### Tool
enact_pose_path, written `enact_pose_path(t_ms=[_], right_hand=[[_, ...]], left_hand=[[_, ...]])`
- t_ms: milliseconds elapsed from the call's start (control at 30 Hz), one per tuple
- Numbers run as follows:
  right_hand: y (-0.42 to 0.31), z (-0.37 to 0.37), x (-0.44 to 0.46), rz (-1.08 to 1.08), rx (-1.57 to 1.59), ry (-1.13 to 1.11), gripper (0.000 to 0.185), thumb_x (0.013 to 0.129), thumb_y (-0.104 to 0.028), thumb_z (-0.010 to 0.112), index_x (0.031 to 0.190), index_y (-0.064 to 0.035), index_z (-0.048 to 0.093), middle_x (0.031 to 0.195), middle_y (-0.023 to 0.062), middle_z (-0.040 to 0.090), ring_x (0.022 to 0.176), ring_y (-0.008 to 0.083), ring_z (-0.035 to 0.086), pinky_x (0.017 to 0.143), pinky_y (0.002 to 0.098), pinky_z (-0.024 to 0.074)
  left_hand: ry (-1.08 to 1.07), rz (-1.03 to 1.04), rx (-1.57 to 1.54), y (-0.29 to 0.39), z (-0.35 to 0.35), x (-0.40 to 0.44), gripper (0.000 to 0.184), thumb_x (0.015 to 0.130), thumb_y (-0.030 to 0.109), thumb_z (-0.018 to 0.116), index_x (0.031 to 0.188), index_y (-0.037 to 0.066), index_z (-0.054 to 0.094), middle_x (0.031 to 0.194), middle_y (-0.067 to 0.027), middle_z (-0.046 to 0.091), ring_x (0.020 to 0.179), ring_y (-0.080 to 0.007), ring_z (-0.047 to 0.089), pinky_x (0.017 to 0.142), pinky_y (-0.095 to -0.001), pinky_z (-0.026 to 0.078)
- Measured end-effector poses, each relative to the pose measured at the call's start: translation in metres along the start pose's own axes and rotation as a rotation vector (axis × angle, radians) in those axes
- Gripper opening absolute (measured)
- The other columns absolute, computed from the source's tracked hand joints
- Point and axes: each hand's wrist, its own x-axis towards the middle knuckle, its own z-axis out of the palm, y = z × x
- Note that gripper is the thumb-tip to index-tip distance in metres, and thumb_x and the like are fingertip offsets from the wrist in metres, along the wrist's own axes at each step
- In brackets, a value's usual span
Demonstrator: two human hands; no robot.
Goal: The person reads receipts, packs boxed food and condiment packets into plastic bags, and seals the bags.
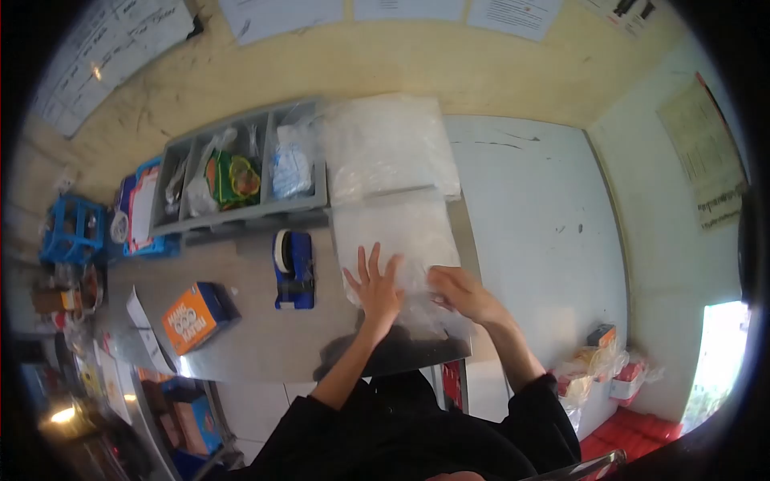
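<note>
A stack of clear plastic bags lies on the metal table, close to its front edge. My left hand rests on the stack with its fingers spread. To its right, my right hand has its fingers closed on a thin, crumpled clear plastic bag that hangs toward the table edge. Behind is a larger stack of clear plastic bags, against the wall.
Left of the bags stand a blue tape dispenser and a grey compartment tray holding packets. An orange box and blue baskets are farther left. Wrapped packages lie at the lower right.
</note>
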Motion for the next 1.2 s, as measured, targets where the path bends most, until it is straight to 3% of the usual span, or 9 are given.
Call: enact_pose_path(t_ms=[133, 300, 500, 667, 800, 900, 1033, 1100, 1200], right_hand=[[-0.026, -0.03, -0.059, -0.175, -0.633, 0.019, 0.036, 0.082, -0.032, 0.064, 0.072, 0.0008, 0.056, 0.052, 0.0036, 0.046, 0.051, 0.0124, 0.049, 0.05, 0.0293, 0.0394], [0.019, 0.014, -0.128, -0.218, -0.78, -0.137, 0.022, 0.083, -0.032, 0.06, 0.09, -0.0118, 0.067, 0.066, 0.0149, 0.061, 0.058, 0.0329, 0.059, 0.053, 0.039, 0.0462], [0.084, 0.096, -0.181, -0.034, -0.612, -0.618, 0.038, 0.089, -0.031, 0.054, 0.118, -0.0081, 0.054, 0.081, 0.0207, 0.062, 0.072, 0.0351, 0.06, 0.072, 0.0418, 0.0475], [0.081, 0.155, -0.171, -0.499, -0.417, 0.13, 0.081, 0.066, -0.005, 0.076, 0.135, -0.002, 0.034, 0.128, 0.0169, 0.044, 0.115, 0.0256, 0.045, 0.093, 0.0341, 0.0393], [0.13, 0.216, -0.149, -0.233, 0.154, -0.319, 0.052, 0.078, 0.006, 0.053, 0.128, 0.0006, 0.04, 0.113, 0.0085, 0.053, 0.097, 0.0169, 0.055, 0.085, 0.0306, 0.0459], [0.161, 0.237, -0.136, -0.012, 0.553, -0.569, 0.038, 0.09, -0.011, 0.048, 0.125, 0.0029, 0.041, 0.089, 0.0134, 0.062, 0.079, 0.0223, 0.063, 0.071, 0.0362, 0.0525], [0.148, 0.3, -0.149, 0.221, 0.56, -0.768, 0.067, 0.082, -0.037, 0.063, 0.129, 0.002, 0.035, 0.102, 0.0164, 0.061, 0.093, 0.0214, 0.059, 0.08, 0.0356, 0.049], [0.141, 0.325, -0.142, 0.023, 0.004, -0.723, 0.051, 0.081, -0.032, 0.067, 0.113, 0.0051, 0.053, 0.1, 0.0101, 0.06, 0.093, 0.0161, 0.056, 0.08, 0.0307, 0.0455], [0.136, 0.347, -0.129, 0.205, 0.138, -0.787, 0.035, 0.083, -0.022, 0.066, 0.104, 0.0047, 0.059, 0.092, 0.0073, 0.061, 0.084, 0.0145, 0.057, 0.075, 0.0272, 0.0453]], left_hand=[[0.093, 0.051, 0.192, -0.024, 0.034, -0.007, 0.066, 0.066, 0.028, 0.072, 0.126, 0.025, 0.045, 0.141, -0.0132, 0.026, 0.134, -0.0342, 0.019, 0.099, -0.0672, 0.01], [0.085, -0.451, -1.206, -0.022, -0.012, -0.11, 0.071, 0.082, 0.026, 0.063, 0.14, 0.013, 0.024, 0.143, -0.0178, 0.022, 0.132, -0.0329, 0.022, 0.104, -0.0535, 0.021], [-0.842, -0.803, -1.7, -0.036, -0.058, -0.161, 0.05, 0.077, 0.02, 0.071, 0.119, 0.001, 0.051, 0.103, -0.0111, 0.061, 0.092, -0.0172, 0.059, 0.079, -0.0296, 0.047], [-0.311, -0.363, -1.225, -0.038, -0.14, -0.225, 0.031, 0.08, 0.017, 0.066, 0.106, 0.003, 0.055, 0.089, -0.004, 0.061, 0.076, -0.0088, 0.057, 0.066, -0.0251, 0.047], [-0.104, -0.371, -1.22, -0.07, -0.19, -0.286, 0.037, 0.081, 0.013, 0.064, 0.112, 0.002, 0.048, 0.086, -0.0028, 0.059, 0.076, -0.0093, 0.056, 0.067, -0.0253, 0.047], [-0.148, -0.616, -1.374, -0.107, -0.249, -0.325, 0.046, 0.079, 0.004, 0.063, 0.119, 0.002, 0.042, 0.096, -0.0054, 0.056, 0.082, -0.0092, 0.054, 0.07, -0.0244, 0.046], [0.143, -0.535, -1.232, -0.14, -0.255, -0.372, 0.05, 0.079, 0.001, 0.061, 0.124, 0.003, 0.04, 0.104, -0.0045, 0.054, 0.088, -0.0083, 0.053, 0.072, -0.0214, 0.043], [0.264, -0.346, -0.991, -0.161, -0.262, -0.389, 0.053, 0.077, 0.001, 0.062, 0.125, 0.003, 0.04, 0.107, -0.0041, 0.053, 0.094, -0.0102, 0.051, 0.078, -0.0247, 0.043], [0.156, -0.498, -1.372, -0.191, -0.296, -0.416, 0.056, 0.074, 0.004, 0.066, 0.124, 0.005, 0.041, 0.107, -0.0048, 0.054, 0.097, -0.0141, 0.052, 0.083, -0.0291, 0.042]])
